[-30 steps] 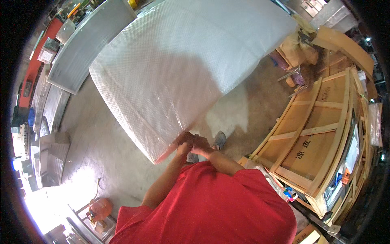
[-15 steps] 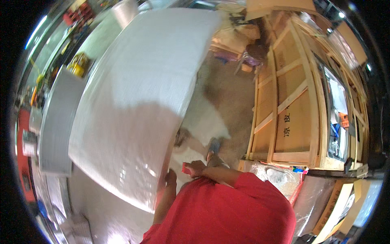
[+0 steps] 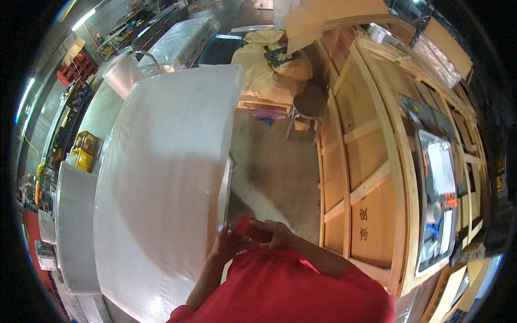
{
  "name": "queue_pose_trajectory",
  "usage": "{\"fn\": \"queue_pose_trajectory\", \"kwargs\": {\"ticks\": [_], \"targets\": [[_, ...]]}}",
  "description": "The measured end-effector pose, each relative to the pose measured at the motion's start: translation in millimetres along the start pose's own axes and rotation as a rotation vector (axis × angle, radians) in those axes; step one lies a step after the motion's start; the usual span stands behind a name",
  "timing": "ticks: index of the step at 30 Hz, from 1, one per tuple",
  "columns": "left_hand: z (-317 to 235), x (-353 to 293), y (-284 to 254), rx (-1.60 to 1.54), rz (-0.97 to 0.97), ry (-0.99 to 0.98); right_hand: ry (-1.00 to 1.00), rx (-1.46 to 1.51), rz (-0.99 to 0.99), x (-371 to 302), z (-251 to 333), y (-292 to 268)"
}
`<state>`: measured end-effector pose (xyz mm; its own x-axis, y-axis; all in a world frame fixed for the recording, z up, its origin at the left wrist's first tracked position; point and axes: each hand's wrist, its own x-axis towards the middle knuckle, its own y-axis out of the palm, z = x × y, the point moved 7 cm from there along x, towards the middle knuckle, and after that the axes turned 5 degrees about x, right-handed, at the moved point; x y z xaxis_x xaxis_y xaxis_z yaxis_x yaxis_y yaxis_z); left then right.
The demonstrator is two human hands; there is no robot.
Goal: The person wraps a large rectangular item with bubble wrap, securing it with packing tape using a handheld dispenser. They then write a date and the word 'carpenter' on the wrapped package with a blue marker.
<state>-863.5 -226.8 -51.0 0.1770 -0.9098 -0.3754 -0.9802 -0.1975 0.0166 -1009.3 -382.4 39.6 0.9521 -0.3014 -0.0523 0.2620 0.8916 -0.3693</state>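
While the bubble-wrapped panel (image 3: 161, 183) has swung from tilted across us to standing upright on our left, our work has moved to its near edge. Both hands meet there: left hand (image 3: 225, 243) against the edge, right hand (image 3: 274, 234) closed on a red tape roll (image 3: 245, 226).

the large bubble-wrapped panel (image 3: 161, 183) now stands upright on the left, no longer tilted across the top of the view. both hands have come off its lower corner: the left hand (image 3: 229, 245) rests at its right edge, and the right hand (image 3: 277, 234) now grips a small red object (image 3: 246, 226).
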Motion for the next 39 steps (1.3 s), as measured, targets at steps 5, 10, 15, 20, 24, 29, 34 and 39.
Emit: {"fn": "queue_pose_trajectory", "kwargs": {"ticks": [5, 10, 15, 20, 24, 29, 34, 39], "targets": [[-52.8, 102.4, -46.1, -0.673, 0.073, -0.324, -0.191, -0.152, 0.025, 91.5, -16.7, -75.3], [-74.8, 221.3, -83.3, -0.613, 0.124, -0.321, -0.023, -0.246, 0.138, 177.5, -40.8, -150.0], [-137.4, 339.2, -128.8, -0.580, 0.123, -0.409, 0.063, -0.349, 0.045, 243.8, -51.7, -238.3], [-188.3, 464.5, -178.3, 0.042, -0.109, -0.214, -0.092, -0.448, -0.204, 310.0, -65.9, -317.8], [-237.2, 603.5, -209.5, -0.062, 0.057, -0.170, 0.107, -0.019, -0.065, 382.4, -126.6, -387.1], [-347.1, 784.7, -332.5, 0.366, -0.202, -0.467, 0.232, 0.856, -0.272, 473.4, -215.6, -453.1], [-352.0, 856.9, -388.7, 1.314, -0.060, -0.721, 0.233, 0.879, 0.038, 581.9, -295.2, -464.5], [-276.3, 777.0, -424.2, 1.621, 0.265, -0.958, 0.327, 0.928, 0.260, 608.4, -305.3, -410.1]]}}
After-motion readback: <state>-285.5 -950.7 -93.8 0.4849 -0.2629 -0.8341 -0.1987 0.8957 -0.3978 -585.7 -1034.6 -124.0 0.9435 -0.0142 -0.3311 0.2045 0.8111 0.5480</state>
